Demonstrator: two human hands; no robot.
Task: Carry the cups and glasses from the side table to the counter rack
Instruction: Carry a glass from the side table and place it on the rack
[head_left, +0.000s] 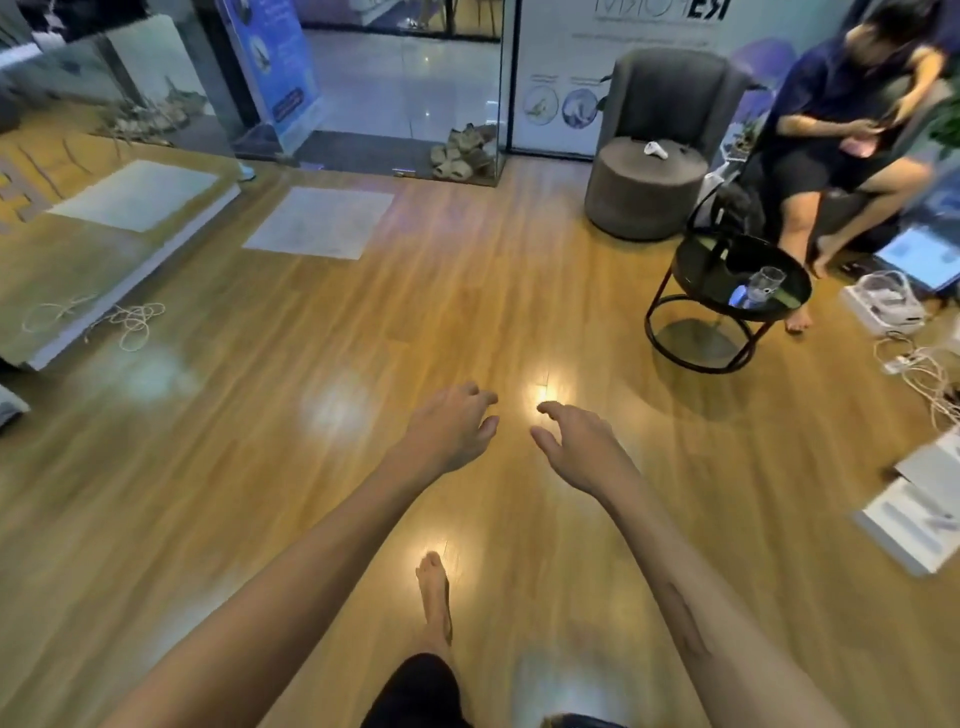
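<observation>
A round black side table (696, 275) on a wire frame stands at the right, well ahead of me. On its dark top a clear glass (768, 280) stands upright, with a bluish glass or cup (742, 298) just left of it. My left hand (451, 427) and my right hand (576, 444) reach out over the wooden floor, both empty with fingers loosely spread. They are far short of the table. The counter rack is not in view.
A person sits in a chair (831, 135) right behind the side table, one bare foot beside its frame. A grey round pouf (644, 187) stands left of them. Boxes and cables (914, 364) lie on the floor at the right. A low platform (104, 244) is at the left.
</observation>
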